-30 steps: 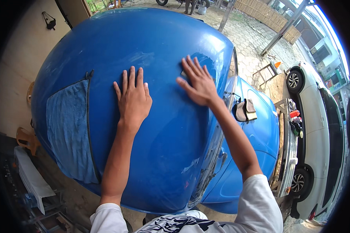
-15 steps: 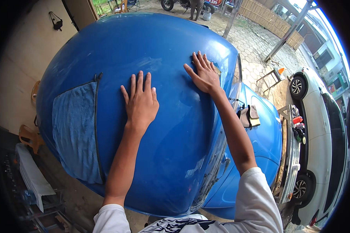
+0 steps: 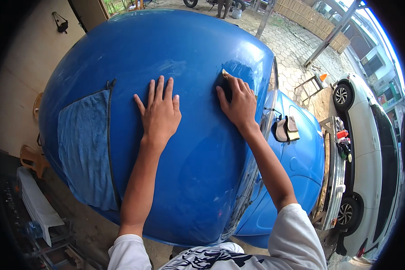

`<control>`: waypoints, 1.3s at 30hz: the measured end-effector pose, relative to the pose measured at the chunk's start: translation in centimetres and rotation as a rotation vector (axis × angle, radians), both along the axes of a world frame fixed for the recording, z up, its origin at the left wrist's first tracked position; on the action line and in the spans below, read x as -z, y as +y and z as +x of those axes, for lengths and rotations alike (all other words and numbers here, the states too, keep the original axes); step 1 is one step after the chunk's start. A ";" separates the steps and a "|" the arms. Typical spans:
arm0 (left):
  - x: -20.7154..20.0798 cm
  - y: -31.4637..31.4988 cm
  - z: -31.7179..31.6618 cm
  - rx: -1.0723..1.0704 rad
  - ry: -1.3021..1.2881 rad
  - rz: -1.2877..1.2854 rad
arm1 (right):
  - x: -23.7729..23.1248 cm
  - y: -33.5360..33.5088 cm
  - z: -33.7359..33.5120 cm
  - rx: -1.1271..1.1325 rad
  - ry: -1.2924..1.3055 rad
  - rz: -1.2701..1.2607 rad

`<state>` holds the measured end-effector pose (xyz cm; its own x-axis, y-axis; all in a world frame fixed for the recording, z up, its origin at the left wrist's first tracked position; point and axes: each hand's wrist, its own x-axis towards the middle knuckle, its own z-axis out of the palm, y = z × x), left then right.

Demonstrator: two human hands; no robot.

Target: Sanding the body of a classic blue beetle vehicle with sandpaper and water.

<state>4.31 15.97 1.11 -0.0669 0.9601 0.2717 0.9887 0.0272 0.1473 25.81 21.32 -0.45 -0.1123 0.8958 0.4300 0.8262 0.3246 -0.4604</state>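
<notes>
My left hand (image 3: 159, 113) lies flat on the blue car roof (image 3: 184, 180), fingers spread and nothing in it. To the right of it, my right hand (image 3: 239, 102) is curled round a tan-edged cloth (image 3: 225, 73) pressed on the roof near its right edge. Most of that cloth is hidden under the fingers and palm, in shadow. Just beyond the right hand, a wet-looking smear shows on the paint, with a fainter one farther left. A blue towel with a dark border (image 3: 86, 150) is draped over the roof, left of my left hand.
Folded cloths (image 3: 286, 129) rest by the windscreen, above the blue bonnet (image 3: 297, 166). Beyond the bonnet stands a bench (image 3: 335, 180) with a red item on it. A white car (image 3: 369, 153) is parked at far right. Orange chairs (image 3: 33, 158) stand by the left wall.
My right hand has gone from stretched fingers to a curled grip on the cloth and turned slightly, uncovering a smear on the paint. The left hand stays flat. The view has shifted slightly.
</notes>
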 end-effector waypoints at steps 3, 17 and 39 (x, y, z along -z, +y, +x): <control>0.0 0.0 0.1 -0.005 -0.007 -0.001 | -0.7 -1.1 0.3 0.116 -0.091 0.234; -2.5 -0.5 1.4 0.693 -0.745 -0.081 | -1.4 -10.6 1.0 -0.269 0.307 -0.013; -2.1 -0.1 1.8 0.504 -0.546 -0.186 | -1.2 -12.3 -3.1 0.120 -0.029 0.409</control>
